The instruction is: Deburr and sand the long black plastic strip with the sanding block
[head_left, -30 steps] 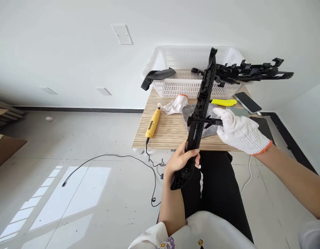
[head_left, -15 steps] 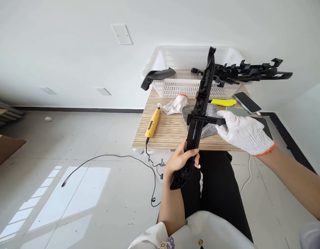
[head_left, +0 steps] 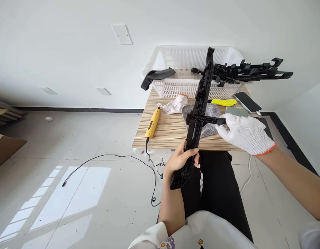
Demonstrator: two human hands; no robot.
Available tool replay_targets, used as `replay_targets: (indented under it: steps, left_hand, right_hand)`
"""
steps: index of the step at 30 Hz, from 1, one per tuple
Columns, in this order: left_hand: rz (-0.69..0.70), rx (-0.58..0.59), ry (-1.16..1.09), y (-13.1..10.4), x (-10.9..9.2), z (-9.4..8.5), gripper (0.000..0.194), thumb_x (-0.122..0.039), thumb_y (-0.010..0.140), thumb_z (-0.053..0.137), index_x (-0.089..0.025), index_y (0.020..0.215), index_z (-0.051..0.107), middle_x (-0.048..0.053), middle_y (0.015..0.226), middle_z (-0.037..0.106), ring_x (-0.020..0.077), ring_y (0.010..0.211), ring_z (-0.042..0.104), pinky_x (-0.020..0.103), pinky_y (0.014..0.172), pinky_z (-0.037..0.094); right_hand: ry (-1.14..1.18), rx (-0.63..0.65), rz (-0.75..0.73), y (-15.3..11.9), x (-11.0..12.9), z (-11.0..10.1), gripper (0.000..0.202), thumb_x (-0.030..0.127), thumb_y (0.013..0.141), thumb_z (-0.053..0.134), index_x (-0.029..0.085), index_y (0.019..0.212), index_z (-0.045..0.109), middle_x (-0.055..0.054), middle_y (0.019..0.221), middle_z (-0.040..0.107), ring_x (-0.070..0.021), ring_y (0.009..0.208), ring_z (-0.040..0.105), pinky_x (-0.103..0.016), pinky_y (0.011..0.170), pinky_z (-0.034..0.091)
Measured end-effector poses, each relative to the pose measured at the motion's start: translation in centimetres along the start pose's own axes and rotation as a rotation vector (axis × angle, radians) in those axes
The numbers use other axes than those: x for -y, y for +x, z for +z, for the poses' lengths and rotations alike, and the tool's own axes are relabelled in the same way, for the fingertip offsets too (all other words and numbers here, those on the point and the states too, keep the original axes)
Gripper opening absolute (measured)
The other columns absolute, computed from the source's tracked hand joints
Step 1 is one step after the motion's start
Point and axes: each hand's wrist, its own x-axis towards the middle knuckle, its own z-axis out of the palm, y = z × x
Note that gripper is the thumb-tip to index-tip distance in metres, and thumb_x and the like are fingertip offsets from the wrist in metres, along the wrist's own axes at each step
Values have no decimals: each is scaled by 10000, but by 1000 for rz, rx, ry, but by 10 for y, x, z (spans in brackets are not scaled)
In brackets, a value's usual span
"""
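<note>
My bare left hand (head_left: pixel 182 157) is wrapped round the lower end of a long black plastic trim part (head_left: pixel 201 98), which stands slanted over the table's front edge with its ribbed side up. In a white knitted glove, my right hand (head_left: pixel 244 131) grips the end of a black tool (head_left: pixel 209 120) that looks like a caliper with fine marks along its bar. The caliper lies across the middle of the trim part, its far end at the part's left edge. Whether its jaws press on the part, I cannot tell. Beneath them is a grey cloth (head_left: pixel 210 129).
Behind stands a white plastic basket (head_left: pixel 172 88) with several black trim parts (head_left: pixel 243 73) jutting over its right side and a curved one (head_left: pixel 158 75) at the left. On the table lie a yellow corded tool (head_left: pixel 153 123), a white glove (head_left: pixel 176 104), a yellow-handled tool (head_left: pixel 223 102) and a phone (head_left: pixel 247 102).
The trim part's upper end has tipped very slightly left. My right hand's fingers have shifted a little on the caliper; my left hand keeps its hold.
</note>
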Motion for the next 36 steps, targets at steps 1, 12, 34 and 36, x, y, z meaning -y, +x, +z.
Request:
replay_targets:
  steps: [1,12,34,36]
  left_hand:
    - [0,-1,0,0,0,0,147,-224,904,564,-196,832,439,-55,536,591,118,475,591,243,547,478]
    - [-11,-1,28,0,-2,1,138,-242,902,559,-198,847,440,-56,538,585,124,479,591,257,561,483]
    - [26,45,-41,1,3,-2,167,-285,890,608,-171,857,491,-24,556,620,131,478,603,258,538,501]
    - [-13,107,-64,1,2,-2,203,-318,885,635,-156,856,516,8,606,644,137,529,629,263,564,522]
  right_hand:
    - [-10,-8,-4,0,0,0,430,432,960,341,146,952,662,-66,606,628,-172,478,489,-283,488,106]
    - [-21,-7,4,2,3,-3,426,434,947,354,148,918,669,-62,574,612,-166,451,460,-283,486,91]
    - [1647,401,579,4,78,-4,363,495,751,699,197,651,517,51,502,475,-96,452,432,-237,420,347]
    - [1692,377,568,13,83,-3,399,488,749,698,200,603,464,54,501,453,-85,450,404,-231,412,327]
